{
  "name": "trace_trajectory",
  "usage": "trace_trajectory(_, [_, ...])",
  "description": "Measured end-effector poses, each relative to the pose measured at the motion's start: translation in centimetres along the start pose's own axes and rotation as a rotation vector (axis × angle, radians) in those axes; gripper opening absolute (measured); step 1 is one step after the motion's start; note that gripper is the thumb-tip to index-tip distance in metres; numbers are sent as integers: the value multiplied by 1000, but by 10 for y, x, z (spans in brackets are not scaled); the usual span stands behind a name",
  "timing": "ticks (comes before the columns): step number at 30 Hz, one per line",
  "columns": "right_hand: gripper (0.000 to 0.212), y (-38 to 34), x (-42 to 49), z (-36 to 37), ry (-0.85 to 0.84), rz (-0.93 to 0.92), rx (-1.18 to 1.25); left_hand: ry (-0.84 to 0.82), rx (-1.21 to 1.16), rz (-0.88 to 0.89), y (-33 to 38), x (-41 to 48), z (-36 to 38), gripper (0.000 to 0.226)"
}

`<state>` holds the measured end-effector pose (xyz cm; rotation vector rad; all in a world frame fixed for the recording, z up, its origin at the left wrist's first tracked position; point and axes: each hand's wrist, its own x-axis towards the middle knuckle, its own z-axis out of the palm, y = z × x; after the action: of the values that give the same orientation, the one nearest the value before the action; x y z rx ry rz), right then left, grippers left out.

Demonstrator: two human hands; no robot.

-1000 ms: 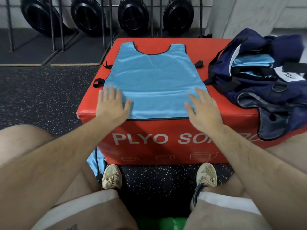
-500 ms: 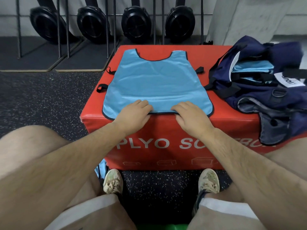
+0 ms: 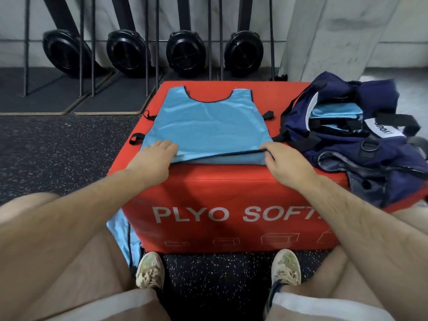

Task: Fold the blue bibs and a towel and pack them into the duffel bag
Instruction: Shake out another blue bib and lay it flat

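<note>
Both hands have spread to the bib's near corners and lifted its hem off the red plyo box (image 3: 231, 188). Left hand (image 3: 155, 158) and right hand (image 3: 287, 163) each have their fingers pinched on the blue bib (image 3: 208, 126). Right of the right fingers sits the duffel bag (image 3: 361, 144), folded bibs inside.
</note>
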<state>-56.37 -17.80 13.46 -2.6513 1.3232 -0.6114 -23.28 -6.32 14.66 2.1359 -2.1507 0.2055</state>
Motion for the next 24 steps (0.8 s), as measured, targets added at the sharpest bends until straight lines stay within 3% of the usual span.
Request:
trace_trajectory(6, [26,13,10,-20,9,47,29,103,-272,-57,-30,-5,-28,22])
trace_trajectory(10, [24,15,16,-32,154,45,73,250,-469,-180,-37,-9,-38,23])
trace_trajectory(14, [19,10,19,-51,199,98,137,282,-576,-263,-44,-8,-53,16])
trace_trajectory(19, [20,4,13,-82,123,111,218,269,-605,-293,-42,-14,-80,7])
trace_trajectory(24, [15,5,3,-111,10,130,252,218,-732,-283,-43,-32,-97,12])
